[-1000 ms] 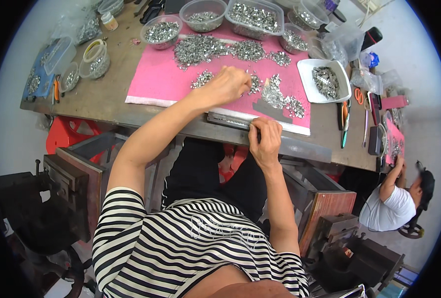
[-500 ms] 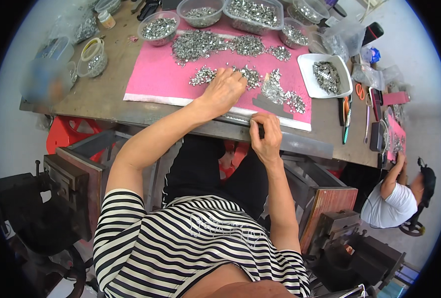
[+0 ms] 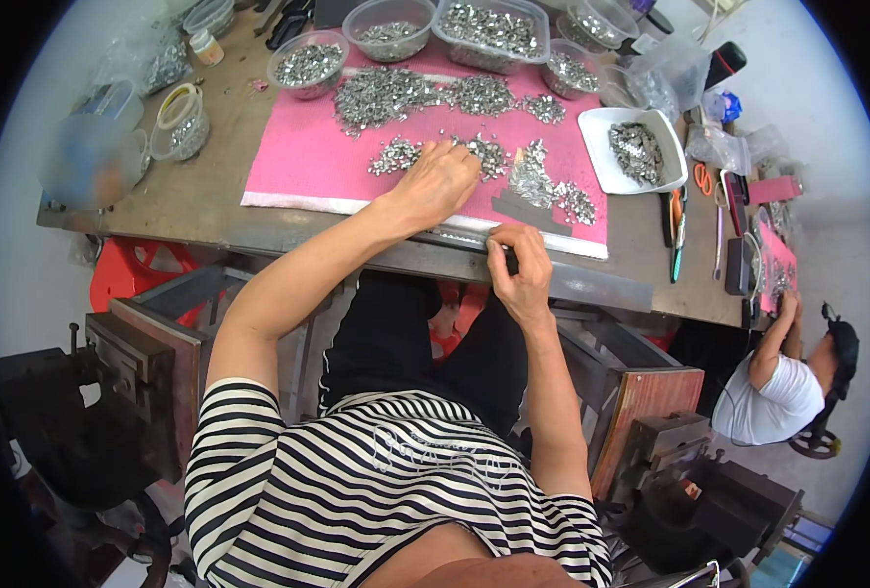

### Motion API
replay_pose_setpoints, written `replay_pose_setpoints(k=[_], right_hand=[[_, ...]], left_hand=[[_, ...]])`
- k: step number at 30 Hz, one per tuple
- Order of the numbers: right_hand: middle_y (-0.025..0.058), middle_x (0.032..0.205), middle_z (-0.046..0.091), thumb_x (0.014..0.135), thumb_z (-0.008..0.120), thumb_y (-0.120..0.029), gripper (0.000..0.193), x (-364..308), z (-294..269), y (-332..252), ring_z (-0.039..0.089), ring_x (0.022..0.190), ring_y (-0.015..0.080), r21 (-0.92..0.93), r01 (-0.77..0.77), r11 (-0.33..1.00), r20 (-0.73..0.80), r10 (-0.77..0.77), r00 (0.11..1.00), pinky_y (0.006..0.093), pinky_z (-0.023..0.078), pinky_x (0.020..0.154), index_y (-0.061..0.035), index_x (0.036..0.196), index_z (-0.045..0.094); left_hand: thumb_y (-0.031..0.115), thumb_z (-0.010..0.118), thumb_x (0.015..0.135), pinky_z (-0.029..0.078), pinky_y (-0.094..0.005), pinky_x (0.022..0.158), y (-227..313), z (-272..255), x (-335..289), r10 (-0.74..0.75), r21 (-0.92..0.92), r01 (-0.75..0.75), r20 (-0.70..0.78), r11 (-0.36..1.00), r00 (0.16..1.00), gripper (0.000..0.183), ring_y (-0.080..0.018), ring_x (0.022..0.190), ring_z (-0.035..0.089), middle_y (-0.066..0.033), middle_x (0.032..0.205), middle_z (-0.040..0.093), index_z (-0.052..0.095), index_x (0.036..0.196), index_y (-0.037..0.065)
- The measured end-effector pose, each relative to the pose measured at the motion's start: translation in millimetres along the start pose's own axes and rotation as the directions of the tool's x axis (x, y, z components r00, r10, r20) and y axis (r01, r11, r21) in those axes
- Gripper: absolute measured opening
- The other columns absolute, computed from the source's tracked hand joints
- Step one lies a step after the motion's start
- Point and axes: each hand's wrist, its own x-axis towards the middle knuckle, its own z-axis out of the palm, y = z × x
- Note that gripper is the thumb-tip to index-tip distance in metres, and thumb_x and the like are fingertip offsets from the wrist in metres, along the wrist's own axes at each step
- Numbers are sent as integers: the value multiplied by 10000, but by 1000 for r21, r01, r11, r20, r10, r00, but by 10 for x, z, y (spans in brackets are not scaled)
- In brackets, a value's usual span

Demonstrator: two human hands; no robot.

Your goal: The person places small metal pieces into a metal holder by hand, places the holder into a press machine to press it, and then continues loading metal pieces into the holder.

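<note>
My left hand (image 3: 437,182) hangs over the pink mat (image 3: 303,147) with its fingers drawn together at the edge of a pile of small silver metal pieces (image 3: 394,157). Whatever its fingertips hold is hidden behind them. At the mat's near edge my right hand (image 3: 521,263) is closed on the right end of a narrow dark strip (image 3: 462,238), which carries a row of small shiny pieces. A flat grey strip (image 3: 531,210) lies on the mat beyond my right hand, beside a heap of thin silver pieces (image 3: 531,176).
Plastic tubs of metal pieces (image 3: 489,34) line the back of the mat. A white tray (image 3: 600,162) stands to the right, near pliers (image 3: 679,230) and orange-handled scissors (image 3: 701,177). Another person (image 3: 773,392) sits at the far right. A red stool (image 3: 126,279) is at left.
The whole view has shifted slightly. My left hand stays at the pile with a small change in its fingers, and my right hand keeps its place on the strip.
</note>
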Motion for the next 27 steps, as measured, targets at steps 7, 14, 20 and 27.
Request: replay_pose_setpoints(k=[7, 14, 20, 27], right_hand=[[108, 940, 651, 789, 715, 47, 185, -16, 46, -3, 619, 842, 295, -119, 128, 985, -9, -130, 992, 402, 467, 773, -21, 922, 606], [97, 967, 663, 773, 760, -15, 200, -25, 12, -20, 627, 865, 282, -65, 112, 992, 7, -112, 994, 401, 478, 778, -33, 954, 674], [133, 948, 692, 802, 737, -14, 206, -63, -27, 1, 647, 860, 314, 51, -28, 998, -57, 31, 998, 399, 496, 804, -5, 1002, 687], [133, 924, 697, 900, 646, 49, 142, -116, -32, 75, 674, 842, 221, 125, -59, 990, -179, 81, 980, 317, 525, 758, 25, 1037, 677]], left_hand=[[120, 626, 901, 458, -524, 826, -453, 103, 683, -35, -71, 26, -130, 997, 991, 133, -394, 900, 614, -195, 895, 646, 631, 832, 6], [153, 689, 886, 364, -533, 986, -488, 179, 807, 25, 121, 11, -291, 993, 956, 190, -302, 1155, 559, -83, 1155, 682, 729, 1061, 90], [309, 627, 962, 177, -797, 1107, 245, 167, 263, 93, 152, -108, 105, 982, 990, 366, -413, 1443, 367, -109, 1422, 560, 658, 1208, 40], [385, 514, 1030, 84, -746, 1159, 522, 112, 40, 32, 111, -64, 268, 992, 963, 551, -403, 1510, 276, -171, 1480, 528, 574, 1370, -45]])
